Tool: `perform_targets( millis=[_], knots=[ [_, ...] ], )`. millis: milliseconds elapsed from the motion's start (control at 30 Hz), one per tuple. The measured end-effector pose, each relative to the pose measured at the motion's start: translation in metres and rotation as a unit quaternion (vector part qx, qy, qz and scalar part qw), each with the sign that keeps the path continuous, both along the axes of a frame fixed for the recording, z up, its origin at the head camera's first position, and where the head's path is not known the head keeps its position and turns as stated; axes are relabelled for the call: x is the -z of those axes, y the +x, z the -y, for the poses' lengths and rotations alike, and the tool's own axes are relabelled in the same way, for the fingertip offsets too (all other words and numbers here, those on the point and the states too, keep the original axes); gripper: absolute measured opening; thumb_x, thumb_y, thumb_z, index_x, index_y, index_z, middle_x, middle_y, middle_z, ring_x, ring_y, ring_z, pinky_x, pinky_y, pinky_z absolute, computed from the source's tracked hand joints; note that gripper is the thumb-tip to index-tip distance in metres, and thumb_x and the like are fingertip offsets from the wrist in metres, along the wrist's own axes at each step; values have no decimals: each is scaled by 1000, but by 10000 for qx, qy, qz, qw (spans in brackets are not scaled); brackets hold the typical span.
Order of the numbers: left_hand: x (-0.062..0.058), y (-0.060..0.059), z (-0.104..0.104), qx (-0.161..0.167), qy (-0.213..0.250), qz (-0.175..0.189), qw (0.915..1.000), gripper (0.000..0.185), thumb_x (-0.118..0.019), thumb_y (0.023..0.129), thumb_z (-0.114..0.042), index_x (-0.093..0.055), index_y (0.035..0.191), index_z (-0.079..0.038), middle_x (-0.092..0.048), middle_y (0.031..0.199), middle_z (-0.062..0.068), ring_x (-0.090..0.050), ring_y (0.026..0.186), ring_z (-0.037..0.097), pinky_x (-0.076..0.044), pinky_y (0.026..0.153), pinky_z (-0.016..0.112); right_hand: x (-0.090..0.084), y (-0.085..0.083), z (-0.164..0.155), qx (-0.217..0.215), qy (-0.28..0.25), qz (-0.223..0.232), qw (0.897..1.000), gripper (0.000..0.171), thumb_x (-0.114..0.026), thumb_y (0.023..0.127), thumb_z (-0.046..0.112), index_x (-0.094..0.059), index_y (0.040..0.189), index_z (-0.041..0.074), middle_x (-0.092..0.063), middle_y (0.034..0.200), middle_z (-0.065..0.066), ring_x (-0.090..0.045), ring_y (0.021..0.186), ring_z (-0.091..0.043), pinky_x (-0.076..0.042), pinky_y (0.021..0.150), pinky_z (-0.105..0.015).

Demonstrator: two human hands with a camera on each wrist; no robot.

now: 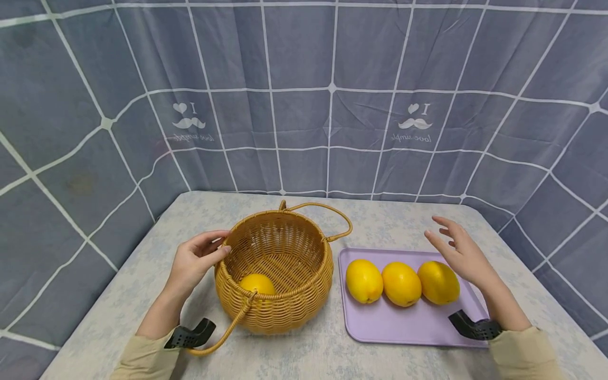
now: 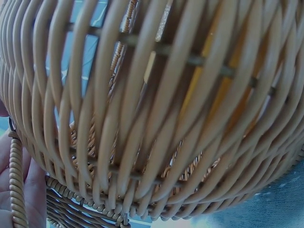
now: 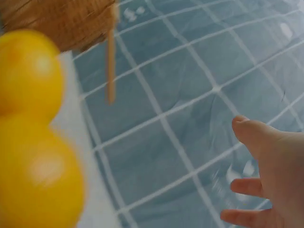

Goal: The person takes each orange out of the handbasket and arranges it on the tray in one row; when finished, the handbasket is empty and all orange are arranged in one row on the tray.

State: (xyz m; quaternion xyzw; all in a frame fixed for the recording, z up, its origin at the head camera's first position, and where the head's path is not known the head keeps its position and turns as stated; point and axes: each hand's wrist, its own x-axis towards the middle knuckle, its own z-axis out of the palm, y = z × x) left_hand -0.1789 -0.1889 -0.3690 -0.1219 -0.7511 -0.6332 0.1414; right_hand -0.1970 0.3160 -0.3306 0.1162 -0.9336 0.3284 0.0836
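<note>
A round woven wicker basket [image 1: 294, 309] with two loop handles stands left of centre. My left hand [image 1: 197, 258] grips its left rim between thumb and fingers. In the left wrist view, the basket's woven wall [image 2: 142, 109] fills most of the picture, and part of the left hand [image 2: 33, 190] shows at the left edge. One lemon [image 1: 257, 283] lies inside the basket. Three more, a left lemon [image 1: 364, 281], a middle lemon [image 1: 401, 284] and a right lemon [image 1: 439, 283], sit in a row on a purple tray [image 1: 404, 330]. Above the tray's right side, my right hand [image 1: 463, 256] hovers with fingers extended, holding nothing.
A pale patterned cloth covers the table [image 1: 313, 353]. Behind and at both sides hangs a blue-grey curtain [image 1: 304, 121] with white grid lines. One basket handle [image 1: 328, 206] leans out at the back right; the other handle [image 1: 228, 332] droops toward the front left.
</note>
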Motion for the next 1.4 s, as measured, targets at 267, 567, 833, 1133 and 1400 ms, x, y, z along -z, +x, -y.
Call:
perform_targets(
  millis=[267,567,833,1133,1400],
  knots=[
    [0,0,1,66,27,-106,9999,30,-67,87,-5,-62,116,3,-60,117,11,-56,109,1,-50,89,21,-44,-21,34,-709,-609,-30,9956,58,-45,100,34,-25,146,4,-29,146,-21,-32,129,-45,-32,98,-68],
    [2,-1,2,97,78,-112,9999,32,-67,86,-4,-61,116,5,-60,118,13,-56,110,2,-50,89,21,-67,-42,89,-1690,-1475,30,9745,51,-48,100,26,-31,144,8,-34,145,-15,-37,129,-34,-35,105,-54],
    [1,1,1,60,63,-72,9999,32,-68,86,-5,-61,116,5,-60,118,13,-56,109,1,-50,89,21,-66,-57,145,-2563,-1960,184,9463,49,-56,96,19,-38,140,9,-41,141,-12,-42,126,-31,-40,103,-49],
    [-1,2,0,34,39,20,10000,33,-67,87,-6,-61,117,5,-59,119,14,-56,110,2,-50,89,21,-62,-64,198,-3378,-2118,587,9152,51,-61,93,24,-41,140,18,-45,139,-1,-46,125,-23,-45,100,-38],
    [0,2,0,57,78,-4,10000,33,-68,86,-6,-61,116,6,-60,118,12,-56,109,2,-50,89,21,-56,-70,240,-3703,-2177,928,8983,48,-63,91,19,-48,136,17,-52,133,-3,-53,118,-17,-48,96,-35]
  ],
)
